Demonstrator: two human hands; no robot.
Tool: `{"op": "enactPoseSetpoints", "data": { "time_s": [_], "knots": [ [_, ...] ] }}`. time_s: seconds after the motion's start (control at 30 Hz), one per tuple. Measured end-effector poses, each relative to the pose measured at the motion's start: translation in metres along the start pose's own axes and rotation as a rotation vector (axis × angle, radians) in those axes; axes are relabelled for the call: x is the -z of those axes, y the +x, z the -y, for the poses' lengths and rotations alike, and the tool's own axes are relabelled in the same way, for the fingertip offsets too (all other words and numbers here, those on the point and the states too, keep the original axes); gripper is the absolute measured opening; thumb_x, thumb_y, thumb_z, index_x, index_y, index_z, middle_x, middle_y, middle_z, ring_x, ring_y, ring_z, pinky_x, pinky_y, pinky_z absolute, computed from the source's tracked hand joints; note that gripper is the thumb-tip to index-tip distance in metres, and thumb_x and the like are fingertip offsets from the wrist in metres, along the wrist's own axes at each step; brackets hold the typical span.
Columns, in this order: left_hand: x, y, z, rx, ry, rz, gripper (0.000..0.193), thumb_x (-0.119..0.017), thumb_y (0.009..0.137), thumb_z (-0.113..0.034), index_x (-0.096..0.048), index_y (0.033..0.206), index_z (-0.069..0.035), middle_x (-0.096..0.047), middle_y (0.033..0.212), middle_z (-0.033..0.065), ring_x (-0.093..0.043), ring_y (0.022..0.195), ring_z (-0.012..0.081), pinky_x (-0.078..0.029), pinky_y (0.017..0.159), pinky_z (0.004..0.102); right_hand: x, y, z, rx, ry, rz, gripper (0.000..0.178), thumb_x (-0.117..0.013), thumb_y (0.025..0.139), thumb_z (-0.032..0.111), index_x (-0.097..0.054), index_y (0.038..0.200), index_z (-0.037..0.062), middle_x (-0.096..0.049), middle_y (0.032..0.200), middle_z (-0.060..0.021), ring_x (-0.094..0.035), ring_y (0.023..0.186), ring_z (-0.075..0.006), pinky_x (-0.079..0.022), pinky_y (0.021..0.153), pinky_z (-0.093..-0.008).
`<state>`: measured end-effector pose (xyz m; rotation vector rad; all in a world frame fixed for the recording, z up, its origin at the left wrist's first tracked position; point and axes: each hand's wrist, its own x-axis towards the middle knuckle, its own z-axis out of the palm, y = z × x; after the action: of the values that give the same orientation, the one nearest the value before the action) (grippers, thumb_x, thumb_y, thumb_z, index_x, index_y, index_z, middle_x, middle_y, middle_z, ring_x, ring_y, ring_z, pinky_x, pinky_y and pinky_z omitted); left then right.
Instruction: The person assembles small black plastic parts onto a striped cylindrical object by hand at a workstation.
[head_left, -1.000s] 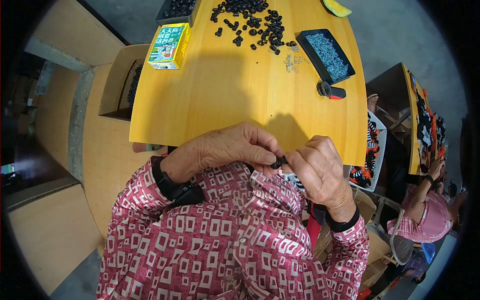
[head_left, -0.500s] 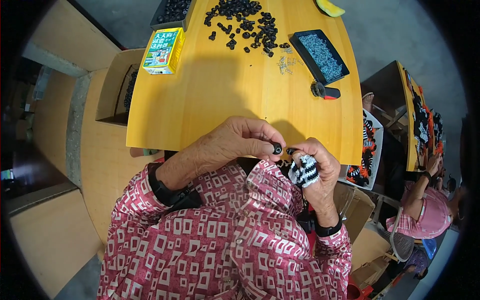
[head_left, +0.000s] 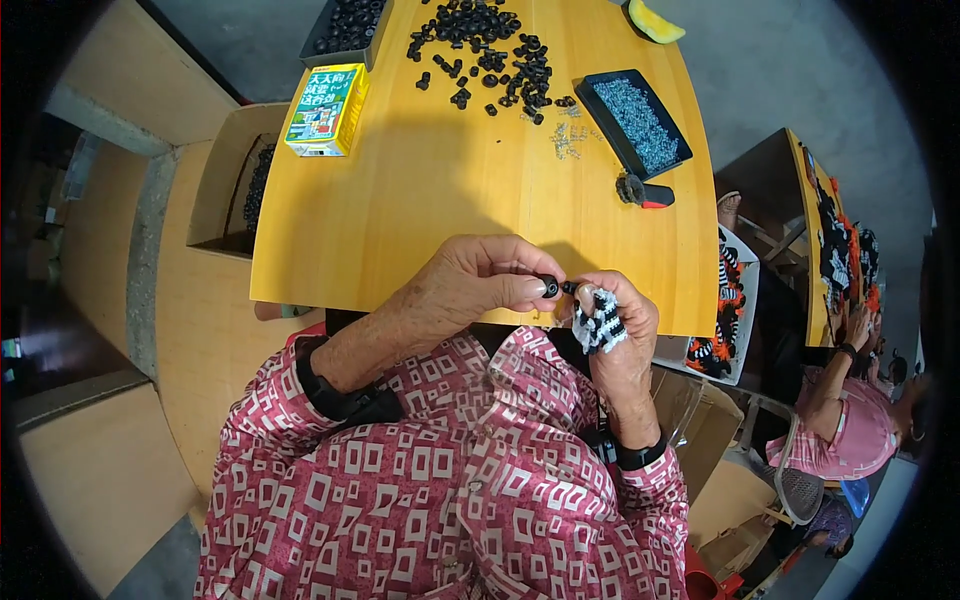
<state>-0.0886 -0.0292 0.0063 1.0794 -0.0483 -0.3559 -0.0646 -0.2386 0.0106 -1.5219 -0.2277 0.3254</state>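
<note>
A small black round part (head_left: 550,287) with a hole in its end is pinched between the thumb and fingers of my left hand (head_left: 490,275). In my right hand (head_left: 628,325) is a black-and-white striped knitted piece (head_left: 600,322), bunched under the thumb. A small black tip (head_left: 569,287) pokes out from its upper left, held at my right fingertips. This tip points at the holed part and sits very close to it; I cannot tell whether they touch. Both hands are just over the table's near edge.
On the yellow table (head_left: 400,220) lie several loose black parts (head_left: 480,60), small clear pieces (head_left: 568,138), a black tray (head_left: 640,122) of tiny clear pieces, a yellow-green box (head_left: 325,110) and a red-and-black tool (head_left: 645,192). A white bin (head_left: 745,300) of striped and orange items stands right, near another person (head_left: 845,420).
My hands have come slightly closer together, narrowing the gap between the black tip and the holed part. The striped piece has turned a little in my right hand. The view has shifted slightly.
</note>
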Motion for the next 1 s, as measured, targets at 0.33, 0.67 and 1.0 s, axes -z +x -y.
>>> {"op": "enactPoseSetpoints", "data": {
  "time_s": [0.33,0.67,1.0],
  "knots": [
    [-0.001,0.001,0.005,-0.032,-0.098,-0.137,0.025,-0.067,0.093,-0.014,-0.066,0.114,-0.001,-0.068,0.100,0.0040,-0.065,0.088,0.0106,-0.053,0.081,0.0229,-0.011,0.011,0.010,0.635,-0.713,0.000,0.017,-0.075,0.080,0.003,-0.068,0.096,0.0003,-0.064,0.075,-0.0061,-0.058,0.068,-0.0163,-0.046,0.061,-0.0282],
    [0.002,0.001,0.006,-0.011,-0.140,-0.124,0.027,-0.072,0.087,-0.009,-0.067,0.112,-0.001,-0.067,0.096,0.0024,-0.062,0.085,0.0090,-0.052,0.080,0.0228,-0.020,0.014,0.010,0.841,-0.860,-0.020,0.023,-0.081,0.072,0.007,-0.069,0.091,0.0032,-0.060,0.075,-0.0065,-0.057,0.066,-0.0230,-0.045,0.058,-0.0342],
    [0.003,0.001,0.002,0.027,-0.093,-0.124,0.025,-0.072,0.085,-0.007,-0.067,0.109,-0.001,-0.065,0.094,0.0011,-0.062,0.085,0.0090,-0.051,0.079,0.0229,-0.016,0.012,0.014,0.856,-0.943,0.047,0.022,-0.080,0.074,0.004,-0.068,0.093,0.0009,-0.064,0.078,-0.0095,-0.060,0.070,-0.0256,-0.048,0.063,-0.0344]
  ]
}}
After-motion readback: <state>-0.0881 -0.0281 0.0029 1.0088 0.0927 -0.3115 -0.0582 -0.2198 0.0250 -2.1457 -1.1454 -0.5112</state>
